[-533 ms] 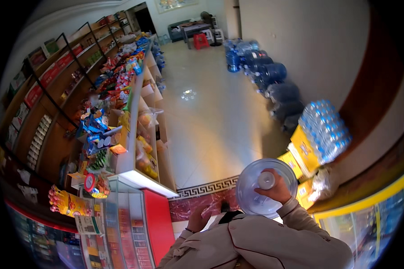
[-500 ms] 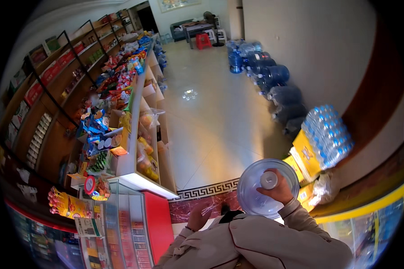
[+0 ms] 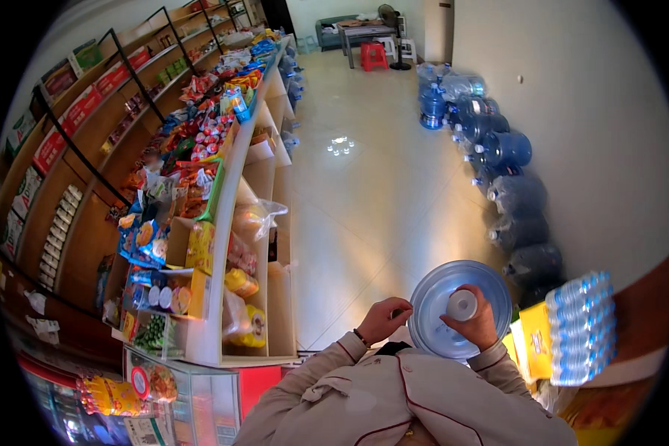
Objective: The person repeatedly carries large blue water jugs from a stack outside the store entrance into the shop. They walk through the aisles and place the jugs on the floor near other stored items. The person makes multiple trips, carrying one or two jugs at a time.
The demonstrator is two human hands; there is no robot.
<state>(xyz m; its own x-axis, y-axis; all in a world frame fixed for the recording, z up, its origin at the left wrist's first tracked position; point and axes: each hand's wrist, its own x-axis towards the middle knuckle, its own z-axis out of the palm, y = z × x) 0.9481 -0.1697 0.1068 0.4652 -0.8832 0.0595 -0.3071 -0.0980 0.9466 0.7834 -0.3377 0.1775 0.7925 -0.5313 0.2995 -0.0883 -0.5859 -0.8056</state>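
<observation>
A large clear-blue water jug [image 3: 428,291] stands in front of me, seen from above with its neck towards me. My right hand [image 3: 479,318] is wrapped round the white-capped neck [image 3: 461,305]. Close to the left side of the jug is my left hand [image 3: 383,320], its fingers loosely bent with a gap to the thumb and nothing visible between them. Whether its fingertips touch the jug I cannot tell. Both forearms are in light beige sleeves.
Several blue water jugs [image 3: 509,149] line the right wall. Shrink-wrapped bottles [image 3: 583,327] sit near a yellow carton [image 3: 537,343] at my right. A long counter [image 3: 234,193] of packaged snacks runs along the left. A red stool [image 3: 374,56] stands far back on the tiled floor [image 3: 349,223].
I have moved forward into the room, past the patterned floor border. The jug has come along in my right hand. My left hand has risen and moved right, towards the jug.
</observation>
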